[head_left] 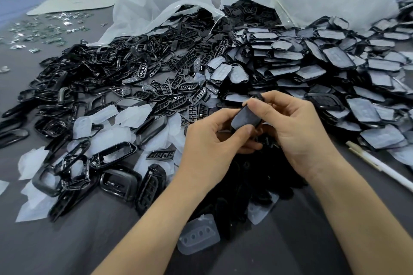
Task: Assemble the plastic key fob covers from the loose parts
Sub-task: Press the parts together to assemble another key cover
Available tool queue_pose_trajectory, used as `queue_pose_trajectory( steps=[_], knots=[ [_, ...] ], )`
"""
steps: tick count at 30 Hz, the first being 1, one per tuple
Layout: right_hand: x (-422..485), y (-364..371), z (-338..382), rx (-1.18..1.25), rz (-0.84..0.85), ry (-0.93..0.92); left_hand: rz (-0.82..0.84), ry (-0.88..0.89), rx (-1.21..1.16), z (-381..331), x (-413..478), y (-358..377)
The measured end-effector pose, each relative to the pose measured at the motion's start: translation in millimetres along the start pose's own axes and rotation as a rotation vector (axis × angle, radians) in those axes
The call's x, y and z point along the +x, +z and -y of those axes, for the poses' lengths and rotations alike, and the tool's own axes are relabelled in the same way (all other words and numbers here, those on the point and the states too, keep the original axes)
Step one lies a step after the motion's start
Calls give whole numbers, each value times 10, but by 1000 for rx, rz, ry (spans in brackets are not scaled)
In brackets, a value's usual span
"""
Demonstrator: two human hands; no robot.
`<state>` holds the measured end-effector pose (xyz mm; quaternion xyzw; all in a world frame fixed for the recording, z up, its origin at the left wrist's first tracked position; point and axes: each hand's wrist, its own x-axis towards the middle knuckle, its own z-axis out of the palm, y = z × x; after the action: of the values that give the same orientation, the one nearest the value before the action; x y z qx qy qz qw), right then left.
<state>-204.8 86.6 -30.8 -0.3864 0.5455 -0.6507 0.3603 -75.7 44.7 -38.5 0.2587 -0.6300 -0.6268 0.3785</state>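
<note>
Your left hand (210,140) and right hand (297,127) together pinch one cover (244,118) above the table (89,241), a finished stack (324,73) lies right, but heaps of loose frames (89,78) remain.

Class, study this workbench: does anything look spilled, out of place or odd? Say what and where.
Black parts spill from two open plastic bags across the table. A white pen lies among parts at the right edge. A stray clear pad lies between the forearms. Left hand and right hand grip one black cover.
</note>
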Motion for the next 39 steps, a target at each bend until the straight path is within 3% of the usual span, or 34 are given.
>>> queue_pose_trajectory(
  steps=[7,18,39],
  knots=[
    [4,0,4,61,-16,20,43,-39,-94,-48,-1,4],
    [2,-16,6,-33,-28,8,85,-77,-121,-60,-14,-14],
    [51,-60,-66,11,-10,19,-9,-100,-154,-80,-3,-10]
  ],
)
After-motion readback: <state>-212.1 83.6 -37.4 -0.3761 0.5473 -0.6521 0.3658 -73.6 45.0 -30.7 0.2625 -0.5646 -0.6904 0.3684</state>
